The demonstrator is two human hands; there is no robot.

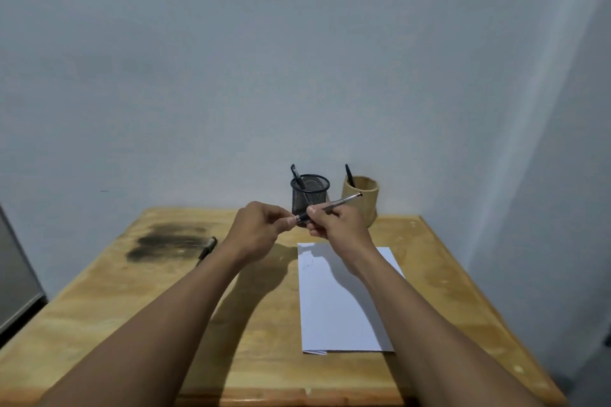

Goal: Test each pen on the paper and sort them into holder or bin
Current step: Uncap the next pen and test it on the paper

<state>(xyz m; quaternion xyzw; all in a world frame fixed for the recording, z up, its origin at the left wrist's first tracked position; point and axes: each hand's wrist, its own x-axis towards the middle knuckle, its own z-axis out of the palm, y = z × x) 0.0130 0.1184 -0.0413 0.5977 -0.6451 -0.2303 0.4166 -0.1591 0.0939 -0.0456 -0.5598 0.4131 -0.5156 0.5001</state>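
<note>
Both hands are raised above the wooden table, holding one pen (340, 201) between them. My right hand (334, 223) grips its barrel, with the silver end pointing up to the right. My left hand (261, 228) pinches the dark cap end (300, 217). Behind the hands stands a black mesh holder (310, 195) with one pen in it. A wooden cup (362, 201) to its right also holds one pen. White paper (337, 304) lies under my right forearm, with a faint scribble near its top left. Another pen (206, 250) lies on the table to the left.
The table (132, 307) has a dark burnt-looking stain (165, 241) at the back left. A plain wall runs close behind the containers and along the right. A grey panel (13, 274) stands at the far left edge.
</note>
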